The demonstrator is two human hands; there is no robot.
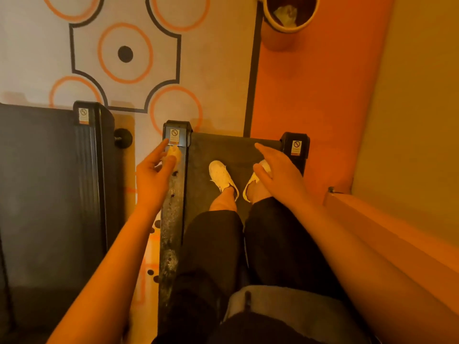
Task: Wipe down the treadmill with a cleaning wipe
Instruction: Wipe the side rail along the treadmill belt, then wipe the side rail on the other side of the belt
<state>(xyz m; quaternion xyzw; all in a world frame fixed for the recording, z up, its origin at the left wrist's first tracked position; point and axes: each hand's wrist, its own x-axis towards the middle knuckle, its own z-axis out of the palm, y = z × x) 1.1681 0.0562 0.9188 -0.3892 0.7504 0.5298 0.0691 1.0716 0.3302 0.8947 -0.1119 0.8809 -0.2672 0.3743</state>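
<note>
I stand on the dark belt (218, 147) of the treadmill, white shoes near its rear end. The black left side rail (171, 219) runs beside my leg, speckled with wet spots. My left hand (154, 175) hovers over the rail's far end and pinches a small crumpled wipe (173, 153) between thumb and fingers, index finger extended. My right hand (275, 170) floats above the belt's right side with fingers loosely spread, holding nothing.
A second treadmill (49, 182) sits close on the left, a narrow floor gap between. An orange bin (288, 18) with crumpled paper stands ahead on the right. An orange wall and ledge (372, 219) border the right side. Patterned floor lies ahead.
</note>
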